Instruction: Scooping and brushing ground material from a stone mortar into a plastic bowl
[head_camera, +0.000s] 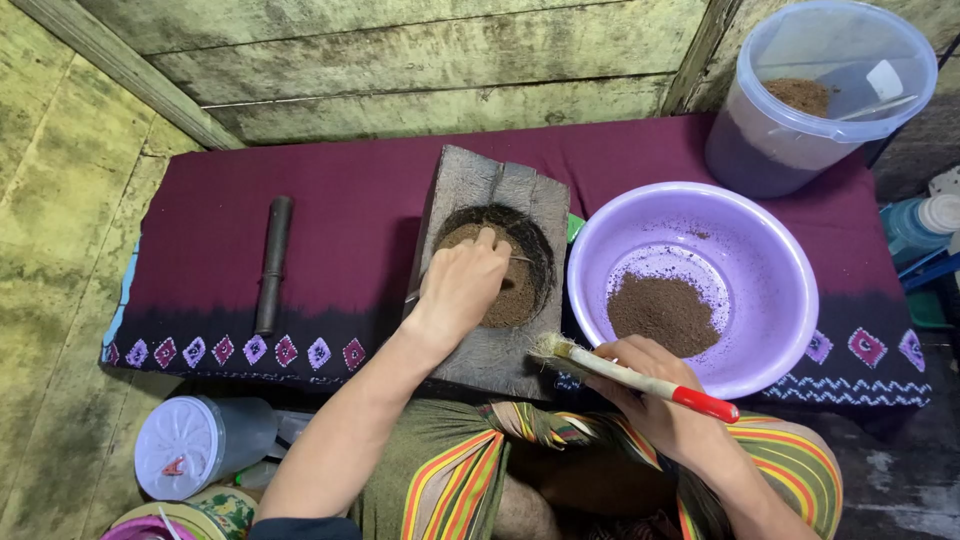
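Note:
A grey stone mortar block (492, 345) rests on a dark red cloth; its round hollow holds brown powder (515, 295). My left hand (460, 285) reaches into the hollow, closed on a thin metal spoon whose tip shows at the powder. My right hand (650, 385) sits near the block's front right corner, gripping a paintbrush (640, 378) with a pale handle, red end and bristles pointing left. A lilac plastic basin (775, 260) to the right holds a heap of the same brown powder.
A dark pestle (272, 263) lies on the cloth (330, 190) at the left. A clear lidless tub with brown powder (815, 90) stands at the back right. A white-lidded jar (190, 445) lies on the floor at lower left. Green plank walls close in behind.

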